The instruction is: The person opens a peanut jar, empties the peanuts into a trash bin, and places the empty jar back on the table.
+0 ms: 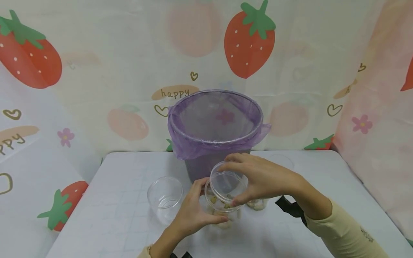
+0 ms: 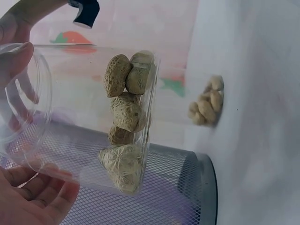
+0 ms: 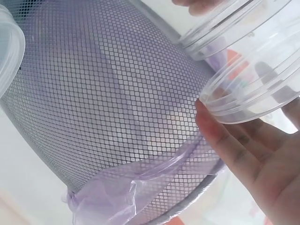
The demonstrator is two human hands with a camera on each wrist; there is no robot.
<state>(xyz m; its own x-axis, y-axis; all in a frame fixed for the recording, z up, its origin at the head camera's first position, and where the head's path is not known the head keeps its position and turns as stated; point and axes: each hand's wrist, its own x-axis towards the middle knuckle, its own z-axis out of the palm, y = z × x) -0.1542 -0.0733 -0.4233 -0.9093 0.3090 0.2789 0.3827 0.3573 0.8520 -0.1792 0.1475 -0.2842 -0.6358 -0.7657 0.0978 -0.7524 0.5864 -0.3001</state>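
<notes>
Left to right on the white table (image 1: 116,200): an empty clear cup (image 1: 165,199) stands apart, just left of the hands. The left hand (image 1: 193,211) wraps its fingers round the side of a clear jar (image 1: 222,209) — in the left-wrist view the jar's bottom holds several peanuts in the shell (image 2: 124,117). The right hand (image 1: 258,177) pinches a clear round lid (image 1: 227,183) between thumb and fingers, tilted just over the jar's mouth and not seated on it. Behind the hands stands a grey mesh wastebasket (image 1: 206,163) lined with a purple bag (image 1: 214,122) folded over its rim — nothing can be made out inside it. Right of the jar, partly hidden under the right hand, a second clear container (image 1: 256,204) holds more peanuts. A strawberry-print cloth (image 1: 96,71) forms the backdrop.
</notes>
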